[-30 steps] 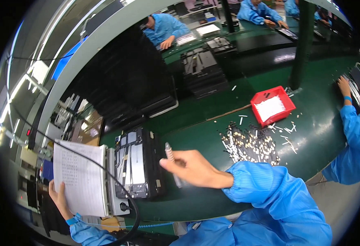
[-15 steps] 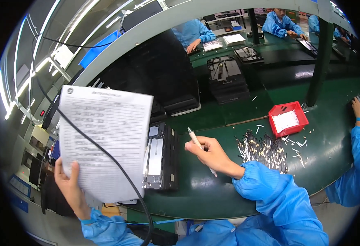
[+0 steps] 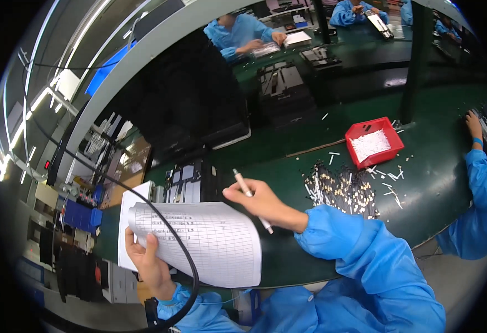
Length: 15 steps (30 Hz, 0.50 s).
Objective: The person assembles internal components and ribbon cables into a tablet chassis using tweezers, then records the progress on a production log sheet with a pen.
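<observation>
The left hand pinches the left edge of a printed sheet, which curls over the desk's near edge. Beyond it, the right hand's fingers close round a pen. The sheet should be light, floppy, easily creased, best held by its margin; the pen, stiff, by its barrel.

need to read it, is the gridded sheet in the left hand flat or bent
Bent: the gridded sheet bows along its right side and curls at its upper left, above the left hand.
</observation>
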Motion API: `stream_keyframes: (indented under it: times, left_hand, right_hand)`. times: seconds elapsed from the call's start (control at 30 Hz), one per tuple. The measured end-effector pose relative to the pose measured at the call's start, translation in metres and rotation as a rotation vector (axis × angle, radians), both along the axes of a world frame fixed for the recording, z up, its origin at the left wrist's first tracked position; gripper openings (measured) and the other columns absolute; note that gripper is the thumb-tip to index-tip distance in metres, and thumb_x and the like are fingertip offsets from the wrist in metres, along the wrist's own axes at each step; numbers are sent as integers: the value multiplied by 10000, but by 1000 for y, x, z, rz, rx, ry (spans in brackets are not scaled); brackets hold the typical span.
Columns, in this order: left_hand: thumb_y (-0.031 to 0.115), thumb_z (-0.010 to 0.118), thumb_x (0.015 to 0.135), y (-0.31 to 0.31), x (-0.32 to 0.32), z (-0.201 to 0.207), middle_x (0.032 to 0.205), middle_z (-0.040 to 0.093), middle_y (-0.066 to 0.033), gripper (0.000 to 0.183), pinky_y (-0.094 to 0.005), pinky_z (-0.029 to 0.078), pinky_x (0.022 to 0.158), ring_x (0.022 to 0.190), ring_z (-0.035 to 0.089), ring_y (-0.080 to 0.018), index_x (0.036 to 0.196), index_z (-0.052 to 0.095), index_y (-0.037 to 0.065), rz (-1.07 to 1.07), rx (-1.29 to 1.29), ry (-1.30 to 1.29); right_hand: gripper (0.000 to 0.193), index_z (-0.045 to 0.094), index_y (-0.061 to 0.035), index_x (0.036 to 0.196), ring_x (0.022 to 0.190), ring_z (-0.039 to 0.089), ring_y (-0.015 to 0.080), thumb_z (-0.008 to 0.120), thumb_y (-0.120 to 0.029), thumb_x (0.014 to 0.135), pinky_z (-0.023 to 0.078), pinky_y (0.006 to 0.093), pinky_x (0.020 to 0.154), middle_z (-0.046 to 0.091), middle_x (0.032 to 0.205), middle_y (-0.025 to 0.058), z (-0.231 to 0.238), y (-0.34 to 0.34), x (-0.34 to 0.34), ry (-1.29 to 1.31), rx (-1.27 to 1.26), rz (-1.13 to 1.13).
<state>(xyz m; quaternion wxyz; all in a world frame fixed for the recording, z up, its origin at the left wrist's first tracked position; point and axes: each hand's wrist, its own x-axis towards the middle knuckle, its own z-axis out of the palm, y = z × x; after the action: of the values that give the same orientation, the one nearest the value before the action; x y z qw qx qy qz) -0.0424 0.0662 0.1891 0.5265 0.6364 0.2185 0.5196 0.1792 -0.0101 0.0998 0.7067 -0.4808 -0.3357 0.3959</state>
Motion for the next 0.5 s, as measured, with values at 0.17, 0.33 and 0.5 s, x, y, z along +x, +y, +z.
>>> stream_keyframes:
  times: [0.17, 0.33, 0.5]
  left_hand:
    - [50, 636, 794, -18, -22, -29, 1011, 571, -113, 419, -284, 408, 859, 904, 552, -163, 1136, 402, -13, 65, -39, -70]
    - [80, 634, 793, -67, -39, -52, 1059, 564, -121, 484, -306, 395, 889, 966, 541, -184, 1186, 384, -51, 251, -158, -87]
    - [67, 619, 810, -91, -52, -88, 1070, 579, -132, 355, -284, 392, 889, 961, 548, -166, 1103, 478, -77, 327, -243, 120]
  right_hand:
    - [486, 552, -33, 708, 406, 315, 68, 548, -504, 826, 232, 247, 374, 365, 474, -17, -35, 4, 8, 74, -258, 498]
    - [270, 533, -28, 752, 373, 299, 39, 647, -264, 815, 208, 202, 357, 402, 486, -33, -41, 7, 3, 392, -183, 558]
    - [229, 574, 9, 886, 473, 384, 28, 657, -184, 796, 261, 173, 396, 516, 637, 10, -30, 8, 11, 256, -111, 265]
